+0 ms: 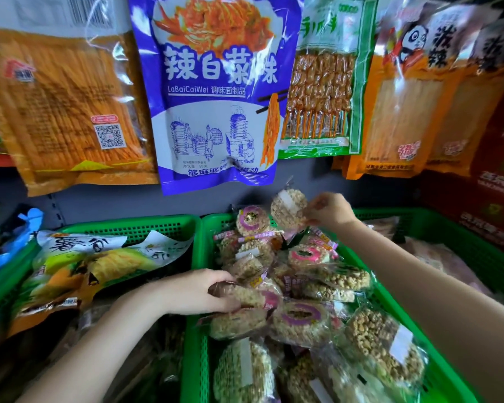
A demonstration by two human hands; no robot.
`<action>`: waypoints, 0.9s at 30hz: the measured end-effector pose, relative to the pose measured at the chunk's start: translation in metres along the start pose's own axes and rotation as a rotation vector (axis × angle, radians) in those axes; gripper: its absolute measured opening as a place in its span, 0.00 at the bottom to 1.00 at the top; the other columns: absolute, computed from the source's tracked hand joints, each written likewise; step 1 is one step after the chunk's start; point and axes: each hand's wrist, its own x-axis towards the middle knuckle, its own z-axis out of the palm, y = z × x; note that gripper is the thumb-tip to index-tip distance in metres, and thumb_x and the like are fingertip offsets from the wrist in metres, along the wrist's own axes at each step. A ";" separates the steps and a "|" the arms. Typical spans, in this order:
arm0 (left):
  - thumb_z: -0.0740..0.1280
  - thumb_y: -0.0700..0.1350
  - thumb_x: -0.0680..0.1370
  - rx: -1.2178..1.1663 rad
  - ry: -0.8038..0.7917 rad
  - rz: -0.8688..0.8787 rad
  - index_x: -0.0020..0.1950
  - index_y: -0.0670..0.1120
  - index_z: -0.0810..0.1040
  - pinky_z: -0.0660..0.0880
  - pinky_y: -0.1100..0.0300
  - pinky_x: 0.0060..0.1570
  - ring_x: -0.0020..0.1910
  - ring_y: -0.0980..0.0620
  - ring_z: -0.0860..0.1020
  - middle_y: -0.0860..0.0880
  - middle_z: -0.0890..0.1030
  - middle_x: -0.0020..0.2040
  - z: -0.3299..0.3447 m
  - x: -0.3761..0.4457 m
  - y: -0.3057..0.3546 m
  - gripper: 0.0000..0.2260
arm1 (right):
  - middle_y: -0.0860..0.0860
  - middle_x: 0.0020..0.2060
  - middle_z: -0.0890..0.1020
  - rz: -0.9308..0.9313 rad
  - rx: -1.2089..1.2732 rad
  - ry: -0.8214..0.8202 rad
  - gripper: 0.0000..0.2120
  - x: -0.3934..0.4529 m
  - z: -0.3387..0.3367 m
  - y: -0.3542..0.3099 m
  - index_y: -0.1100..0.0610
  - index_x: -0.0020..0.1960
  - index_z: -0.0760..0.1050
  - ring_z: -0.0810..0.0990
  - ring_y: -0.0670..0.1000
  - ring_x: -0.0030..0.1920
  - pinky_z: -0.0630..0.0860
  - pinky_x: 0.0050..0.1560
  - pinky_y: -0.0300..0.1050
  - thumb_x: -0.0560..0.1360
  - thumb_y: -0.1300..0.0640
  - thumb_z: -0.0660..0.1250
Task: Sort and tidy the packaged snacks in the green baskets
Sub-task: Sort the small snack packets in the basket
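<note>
A green basket in the middle holds several round puffed-grain cakes in clear wrappers, some with pink ring labels. My left hand reaches in from the left and grips one wrapped cake near the basket's left wall. At the basket's far end my right hand pinches the wrapper of another round cake and holds it upright above the pile, beside a standing cake with a pink ring.
A second green basket on the left holds yellow-green corn snack bags. A third basket on the right holds pale packets. Hanging packs, a blue one among them, dangle just above the baskets. Red cartons stand at right.
</note>
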 end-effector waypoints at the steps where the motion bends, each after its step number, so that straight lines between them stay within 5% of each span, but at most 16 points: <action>1: 0.66 0.59 0.74 -0.002 -0.046 -0.001 0.65 0.58 0.70 0.69 0.66 0.57 0.56 0.59 0.74 0.59 0.75 0.56 -0.003 -0.004 0.002 0.20 | 0.52 0.32 0.79 -0.028 -0.016 -0.008 0.10 -0.003 -0.003 -0.001 0.57 0.33 0.75 0.80 0.55 0.39 0.81 0.42 0.47 0.69 0.68 0.71; 3: 0.68 0.60 0.72 -0.013 -0.153 -0.019 0.71 0.60 0.61 0.64 0.69 0.59 0.61 0.62 0.68 0.62 0.68 0.62 -0.007 -0.009 0.007 0.30 | 0.53 0.43 0.81 -0.112 -0.246 -0.107 0.04 -0.015 -0.012 -0.007 0.58 0.44 0.79 0.78 0.52 0.47 0.76 0.47 0.44 0.70 0.62 0.72; 6: 0.72 0.63 0.67 0.185 -0.222 -0.042 0.75 0.61 0.50 0.56 0.58 0.70 0.70 0.58 0.61 0.59 0.60 0.72 -0.004 -0.006 0.010 0.44 | 0.51 0.64 0.71 -0.188 -0.623 -0.457 0.19 -0.051 -0.036 -0.030 0.52 0.63 0.73 0.71 0.51 0.63 0.65 0.60 0.39 0.73 0.51 0.69; 8: 0.72 0.61 0.67 0.383 -0.070 -0.028 0.74 0.58 0.54 0.54 0.47 0.71 0.72 0.53 0.62 0.54 0.63 0.72 0.006 0.004 0.012 0.41 | 0.46 0.69 0.65 -0.159 -0.690 -0.750 0.26 -0.082 -0.056 -0.048 0.47 0.70 0.66 0.63 0.47 0.69 0.57 0.63 0.36 0.73 0.45 0.66; 12: 0.71 0.57 0.69 0.275 0.347 0.052 0.67 0.56 0.66 0.67 0.53 0.63 0.63 0.52 0.73 0.54 0.74 0.64 0.010 0.022 0.011 0.29 | 0.35 0.70 0.46 -0.101 -0.915 -1.116 0.44 -0.130 -0.077 -0.042 0.35 0.73 0.46 0.44 0.40 0.71 0.46 0.72 0.45 0.68 0.41 0.71; 16: 0.67 0.57 0.73 0.099 0.610 -0.023 0.67 0.54 0.67 0.68 0.53 0.60 0.62 0.50 0.73 0.51 0.74 0.61 0.014 0.034 0.011 0.25 | 0.41 0.73 0.32 -0.198 -0.939 -1.043 0.46 -0.153 -0.055 -0.022 0.21 0.62 0.41 0.36 0.55 0.74 0.45 0.72 0.62 0.64 0.40 0.74; 19: 0.64 0.55 0.76 0.207 0.711 -0.089 0.69 0.52 0.65 0.62 0.52 0.64 0.64 0.45 0.68 0.48 0.70 0.64 0.018 0.039 0.010 0.23 | 0.42 0.73 0.34 -0.257 -0.891 -0.936 0.40 -0.147 -0.039 -0.015 0.31 0.70 0.53 0.40 0.51 0.74 0.42 0.73 0.59 0.65 0.41 0.73; 21: 0.65 0.53 0.76 0.221 0.704 -0.077 0.71 0.53 0.64 0.61 0.52 0.66 0.66 0.46 0.65 0.49 0.66 0.69 0.017 0.038 0.008 0.24 | 0.41 0.74 0.41 -0.300 -0.885 -0.832 0.34 -0.139 -0.026 -0.006 0.40 0.70 0.63 0.49 0.52 0.74 0.45 0.74 0.56 0.67 0.41 0.72; 23: 0.64 0.51 0.77 0.271 0.703 -0.068 0.72 0.55 0.62 0.59 0.52 0.67 0.68 0.47 0.63 0.51 0.63 0.71 0.017 0.037 0.005 0.24 | 0.45 0.74 0.53 -0.339 -0.939 -0.702 0.27 -0.127 -0.011 0.006 0.44 0.64 0.71 0.58 0.59 0.72 0.61 0.71 0.57 0.67 0.42 0.71; 25: 0.63 0.50 0.78 0.303 0.718 -0.086 0.73 0.56 0.61 0.59 0.51 0.67 0.68 0.46 0.63 0.51 0.62 0.72 0.017 0.037 0.003 0.24 | 0.46 0.67 0.68 -0.398 -0.946 -0.507 0.19 -0.110 -0.003 0.015 0.49 0.55 0.78 0.70 0.56 0.64 0.75 0.57 0.49 0.67 0.44 0.71; 27: 0.62 0.50 0.79 0.318 0.740 -0.136 0.73 0.54 0.61 0.60 0.51 0.65 0.67 0.45 0.65 0.50 0.64 0.71 0.016 0.040 -0.001 0.23 | 0.46 0.57 0.75 -0.426 -0.782 -0.370 0.15 -0.088 -0.004 0.016 0.57 0.49 0.81 0.76 0.54 0.55 0.74 0.51 0.43 0.66 0.48 0.74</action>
